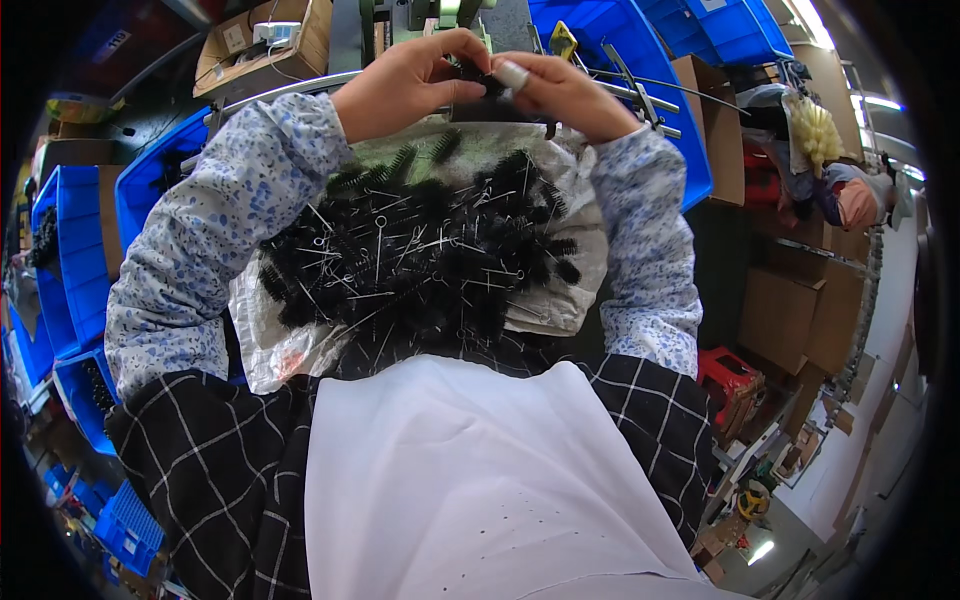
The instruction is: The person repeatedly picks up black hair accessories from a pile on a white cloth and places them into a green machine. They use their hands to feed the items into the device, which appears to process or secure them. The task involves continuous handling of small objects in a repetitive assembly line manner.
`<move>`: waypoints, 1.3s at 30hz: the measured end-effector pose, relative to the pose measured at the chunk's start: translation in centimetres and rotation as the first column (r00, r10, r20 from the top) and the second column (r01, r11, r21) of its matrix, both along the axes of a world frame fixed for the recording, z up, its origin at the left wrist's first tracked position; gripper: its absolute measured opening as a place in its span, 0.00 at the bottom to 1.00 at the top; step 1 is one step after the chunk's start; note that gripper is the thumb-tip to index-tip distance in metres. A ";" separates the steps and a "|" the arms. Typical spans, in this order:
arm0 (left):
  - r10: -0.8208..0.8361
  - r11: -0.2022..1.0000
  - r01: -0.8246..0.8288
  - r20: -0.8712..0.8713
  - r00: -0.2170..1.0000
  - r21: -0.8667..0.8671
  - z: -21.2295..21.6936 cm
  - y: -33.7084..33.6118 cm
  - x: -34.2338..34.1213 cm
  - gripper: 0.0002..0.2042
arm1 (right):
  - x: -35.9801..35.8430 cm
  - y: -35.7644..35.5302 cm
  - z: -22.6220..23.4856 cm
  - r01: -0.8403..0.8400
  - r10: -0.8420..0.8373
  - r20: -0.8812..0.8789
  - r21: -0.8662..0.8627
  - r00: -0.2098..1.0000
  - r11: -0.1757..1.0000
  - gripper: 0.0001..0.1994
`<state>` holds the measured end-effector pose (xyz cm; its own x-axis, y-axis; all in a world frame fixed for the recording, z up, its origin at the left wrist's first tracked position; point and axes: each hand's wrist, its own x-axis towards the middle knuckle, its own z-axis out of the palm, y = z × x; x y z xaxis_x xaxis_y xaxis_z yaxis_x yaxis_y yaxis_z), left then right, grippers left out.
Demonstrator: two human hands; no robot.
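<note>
My left hand (425,80) and my right hand (565,95) meet in front of a grey-green metal machine (445,14). Pinched between their fingers is a small black bristle brush (491,86), mostly covered by the fingertips. A white wrap (511,75) goes round one digit of my right hand. Below my hands, a heap of black wire brushes (430,240) with looped metal stems lies tangled on a crumpled, whitish plastic sheet (560,310) across my lap.
A metal rail (290,92) runs behind my wrists. Blue bins stand left (78,255) and right (660,110). An open cardboard box (318,40) sits behind my left forearm. At far right, another person (855,195) is near cartons (780,318) and a red crate (728,385).
</note>
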<state>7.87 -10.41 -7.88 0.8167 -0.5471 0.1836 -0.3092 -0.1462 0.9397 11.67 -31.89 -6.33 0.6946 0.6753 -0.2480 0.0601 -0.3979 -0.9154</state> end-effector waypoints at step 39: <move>-0.285 0.491 0.509 -0.422 0.861 0.708 -4.2 -0.1 -2.3 0.31 | 7.7 2.5 -7.0 0.587 0.038 0.918 -0.284 0.395 0.758 0.12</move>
